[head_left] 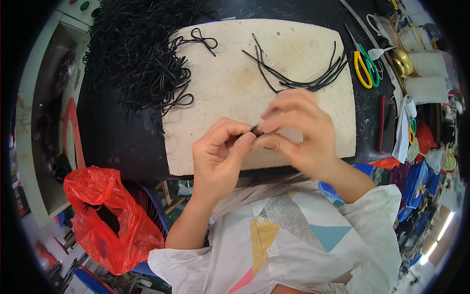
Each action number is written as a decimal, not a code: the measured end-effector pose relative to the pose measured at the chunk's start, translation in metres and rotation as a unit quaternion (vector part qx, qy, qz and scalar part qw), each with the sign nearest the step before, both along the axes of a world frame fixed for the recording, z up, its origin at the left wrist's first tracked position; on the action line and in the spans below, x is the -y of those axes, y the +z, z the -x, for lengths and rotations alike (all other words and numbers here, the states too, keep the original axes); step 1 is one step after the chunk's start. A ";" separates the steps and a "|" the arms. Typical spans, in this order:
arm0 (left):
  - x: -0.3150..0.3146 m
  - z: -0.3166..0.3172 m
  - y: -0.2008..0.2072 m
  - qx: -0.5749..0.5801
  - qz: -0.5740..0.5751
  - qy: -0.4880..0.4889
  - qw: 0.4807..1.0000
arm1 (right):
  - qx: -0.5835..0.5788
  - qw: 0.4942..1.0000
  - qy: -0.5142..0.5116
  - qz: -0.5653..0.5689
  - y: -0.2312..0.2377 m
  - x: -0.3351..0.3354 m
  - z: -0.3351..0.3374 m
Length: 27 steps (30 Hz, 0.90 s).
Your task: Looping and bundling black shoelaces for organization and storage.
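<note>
Small dark piece (257,130) is being pinched

Above the pale board (220,103), the left hand (220,152) is gripping it between the fingers. The blurred right hand (306,132) is hovering just beside; its fingers' state I cannot tell. Black cords (281,77) are lying beyond.

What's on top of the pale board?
On the pale board, several black cords lie toward its far right, and the black cord pile overlaps its far left. What is beneath the pile, the left hand and the right hand can't be seen.
</note>
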<state>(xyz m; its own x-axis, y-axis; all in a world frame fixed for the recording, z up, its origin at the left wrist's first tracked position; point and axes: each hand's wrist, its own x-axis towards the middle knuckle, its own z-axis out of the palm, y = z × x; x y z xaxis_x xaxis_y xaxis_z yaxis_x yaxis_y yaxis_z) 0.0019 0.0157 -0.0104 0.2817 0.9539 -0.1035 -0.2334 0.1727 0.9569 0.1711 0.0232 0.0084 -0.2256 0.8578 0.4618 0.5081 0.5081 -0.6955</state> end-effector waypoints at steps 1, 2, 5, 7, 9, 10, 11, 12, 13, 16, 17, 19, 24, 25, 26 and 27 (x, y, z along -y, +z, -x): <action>0.001 0.002 0.001 0.030 0.028 -0.032 0.999 | -0.122 0.982 0.008 0.142 0.001 -0.001 0.003; 0.001 0.005 0.001 0.060 0.056 -0.064 0.995 | -0.193 0.944 0.045 0.263 0.002 -0.002 0.000; 0.003 0.009 -0.002 0.088 0.101 -0.103 0.986 | -0.337 0.805 0.102 0.477 0.002 -0.001 -0.006; 0.003 0.007 0.005 0.061 0.145 -0.082 0.984 | -0.393 0.793 0.092 0.455 -0.006 0.002 -0.001; 0.003 0.002 0.008 0.030 0.111 -0.039 0.993 | -0.360 0.840 0.083 0.397 -0.007 0.005 0.000; 0.004 0.002 0.009 0.013 0.094 -0.015 0.995 | -0.296 0.886 0.081 0.348 -0.005 0.007 0.000; 0.003 0.003 0.009 -0.007 0.079 -0.014 0.997 | -0.230 0.924 0.079 0.296 -0.002 0.008 -0.001; 0.003 0.006 0.009 -0.027 0.064 -0.014 0.997 | -0.195 0.937 0.081 0.278 0.000 0.009 -0.001; 0.002 0.007 0.010 -0.048 0.047 -0.014 0.998 | -0.160 0.949 0.082 0.258 0.004 0.010 -0.001; 0.003 0.005 0.014 -0.017 0.082 -0.007 0.996 | -0.226 0.888 0.085 0.392 0.011 0.005 -0.003; 0.003 0.006 0.014 -0.022 0.079 -0.024 0.996 | -0.272 0.839 0.084 0.464 0.013 0.004 -0.004; 0.003 0.011 0.013 -0.034 0.072 -0.058 0.995 | -0.215 0.874 0.093 0.426 0.006 0.008 -0.005; -0.002 0.009 0.016 -0.098 0.061 -0.027 0.993 | -0.042 0.939 0.129 0.315 0.008 0.008 -0.012; -0.002 0.008 0.014 -0.116 0.053 0.008 0.992 | -0.042 0.954 0.101 0.281 0.007 0.010 -0.011; -0.002 0.008 0.012 -0.087 0.070 -0.021 0.994 | -0.042 0.966 0.074 0.246 0.006 0.011 -0.009; -0.001 0.009 0.012 -0.058 0.087 -0.049 0.993 | -0.067 0.965 0.068 0.246 0.004 0.011 -0.008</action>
<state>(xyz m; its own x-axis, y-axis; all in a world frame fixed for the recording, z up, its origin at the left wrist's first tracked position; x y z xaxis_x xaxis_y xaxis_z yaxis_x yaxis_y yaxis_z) -0.0070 0.0166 0.0012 0.3494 0.8872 -0.3012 -0.0970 0.3540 0.9302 0.1788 0.0118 0.0127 -0.3185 0.9471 0.0389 0.3493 0.1554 -0.9240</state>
